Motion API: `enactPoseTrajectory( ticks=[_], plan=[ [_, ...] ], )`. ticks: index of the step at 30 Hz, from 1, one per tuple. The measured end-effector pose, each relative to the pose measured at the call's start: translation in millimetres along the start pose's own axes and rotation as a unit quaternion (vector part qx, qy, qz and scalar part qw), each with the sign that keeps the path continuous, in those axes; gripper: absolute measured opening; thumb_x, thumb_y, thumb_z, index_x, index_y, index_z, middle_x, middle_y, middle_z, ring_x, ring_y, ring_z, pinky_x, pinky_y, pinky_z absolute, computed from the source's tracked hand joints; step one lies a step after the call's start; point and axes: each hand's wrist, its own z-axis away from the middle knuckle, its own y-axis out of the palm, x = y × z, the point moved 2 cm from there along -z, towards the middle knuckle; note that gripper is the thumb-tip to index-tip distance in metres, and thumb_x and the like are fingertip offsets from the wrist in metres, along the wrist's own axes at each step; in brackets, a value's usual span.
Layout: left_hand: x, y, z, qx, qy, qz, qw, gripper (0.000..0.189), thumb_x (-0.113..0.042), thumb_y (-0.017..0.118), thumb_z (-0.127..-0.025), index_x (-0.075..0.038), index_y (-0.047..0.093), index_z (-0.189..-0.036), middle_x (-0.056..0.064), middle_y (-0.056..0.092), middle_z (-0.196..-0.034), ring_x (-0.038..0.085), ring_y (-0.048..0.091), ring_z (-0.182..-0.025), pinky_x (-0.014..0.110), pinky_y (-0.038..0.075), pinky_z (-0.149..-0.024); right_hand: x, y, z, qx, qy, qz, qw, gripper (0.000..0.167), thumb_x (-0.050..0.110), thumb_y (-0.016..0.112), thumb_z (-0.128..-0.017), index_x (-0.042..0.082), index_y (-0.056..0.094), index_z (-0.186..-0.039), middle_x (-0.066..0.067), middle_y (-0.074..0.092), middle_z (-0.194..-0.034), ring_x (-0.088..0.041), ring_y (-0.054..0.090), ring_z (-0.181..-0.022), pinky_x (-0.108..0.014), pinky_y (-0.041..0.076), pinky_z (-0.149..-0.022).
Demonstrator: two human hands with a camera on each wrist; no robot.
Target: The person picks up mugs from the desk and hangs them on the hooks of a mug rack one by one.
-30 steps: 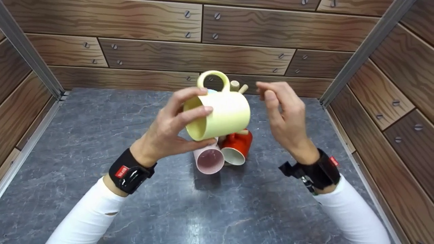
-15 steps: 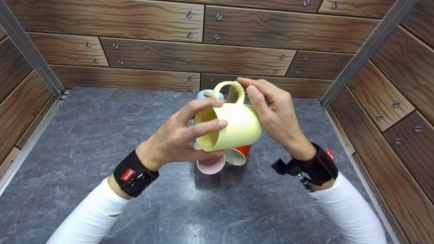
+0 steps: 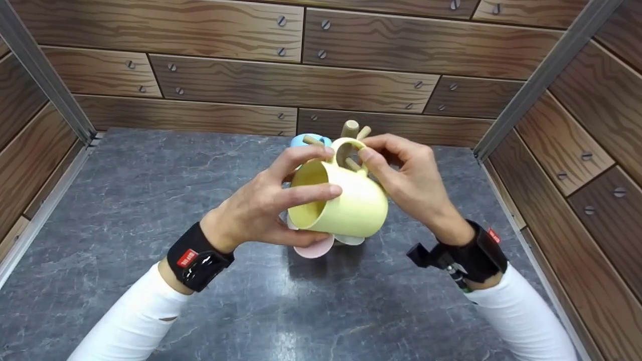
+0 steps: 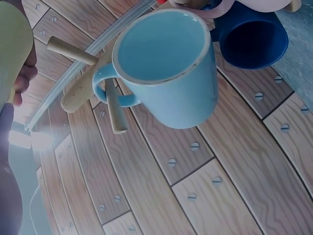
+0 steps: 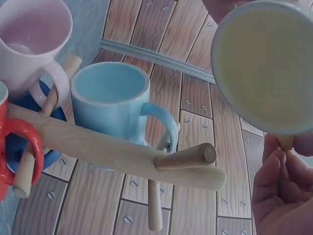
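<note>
My left hand (image 3: 261, 205) grips a yellow mug (image 3: 353, 205) by its body near the rim, fingers on top and thumb below. The mug lies on its side with its mouth to the left and its handle up. My right hand (image 3: 416, 183) pinches that handle between thumb and fingers. Just behind, a wooden mug tree (image 5: 122, 152) stands with pegs sticking out of its post. In the right wrist view the yellow mug's round base (image 5: 264, 68) shows, apart from the tree's top. A light blue mug (image 5: 107, 117) hangs by its handle on an upper peg.
Lower on the tree hang a pink mug (image 5: 32, 68), a red mug (image 5: 3, 147) and a dark blue mug (image 4: 252, 41). The tree stands on a grey marbled tabletop (image 3: 200, 170). Wood-patterned walls (image 3: 225, 80) enclose the back and sides.
The yellow mug has moved right and down in my left hand. My right hand, apart from it at first, has come in from the right and now pinches the handle.
</note>
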Motion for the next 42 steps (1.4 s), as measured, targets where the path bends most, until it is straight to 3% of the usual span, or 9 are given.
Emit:
enactPoseTrajectory(
  ticks=[10,18,30,34,42],
  plan=[
    [5.1,3.3,11.3,0.032,-0.032,0.007,0.9989,0.066,-0.030,0.088,-0.081,-0.025,0.057,-0.139,0.025,0.042,-0.148,0.034,0.054,-0.133,0.034,0.059,-0.095,-9.5,-1.4,18.2,0.005,0.030,-0.005,0.9995,0.014,0.004,0.063,-0.100,-0.004,0.071,-0.109,-0.010,0.072,-0.090,-0.009,0.063,-0.068,-0.020,0.055,-0.060],
    [7.0,4.2,21.4,0.052,-0.035,-0.016,0.9979,0.066,-0.028,0.089,-0.080,-0.023,0.059,-0.138,0.023,0.047,-0.149,0.033,0.053,-0.138,0.039,0.052,-0.111,-19.7,-0.4,35.0,0.014,0.014,0.005,0.9998,0.014,0.001,0.062,-0.101,-0.005,0.069,-0.110,-0.013,0.073,-0.091,-0.008,0.067,-0.070,-0.024,0.060,-0.060],
    [9.5,17.9,25.5,0.079,-0.023,-0.035,0.9960,0.061,-0.027,0.085,-0.083,-0.023,0.059,-0.139,0.022,0.048,-0.150,0.031,0.054,-0.138,0.037,0.051,-0.112,-36.7,0.3,49.9,0.018,0.001,0.026,0.9995,0.016,0.003,0.060,-0.102,-0.006,0.066,-0.114,-0.014,0.072,-0.095,-0.005,0.068,-0.074,-0.026,0.061,-0.063],
    [14.1,21.3,26.9,0.099,-0.032,-0.063,0.9926,0.059,-0.029,0.083,-0.087,-0.024,0.059,-0.140,0.019,0.049,-0.153,0.029,0.053,-0.141,0.040,0.048,-0.115,-45.9,-0.5,51.3,0.013,0.024,0.030,0.9992,0.017,0.005,0.060,-0.102,-0.005,0.067,-0.114,-0.012,0.073,-0.095,-0.006,0.069,-0.075,-0.028,0.062,-0.065],
    [21.3,23.7,26.8,0.148,-0.060,-0.118,0.9801,0.071,-0.020,0.090,-0.080,-0.027,0.055,-0.142,0.014,0.048,-0.155,0.026,0.048,-0.146,0.055,0.041,-0.120,-59.8,2.9,46.8,0.009,0.049,0.023,0.9985,0.019,0.007,0.060,-0.103,-0.006,0.066,-0.116,-0.017,0.073,-0.099,-0.007,0.070,-0.077,-0.026,0.063,-0.067]
  ],
)
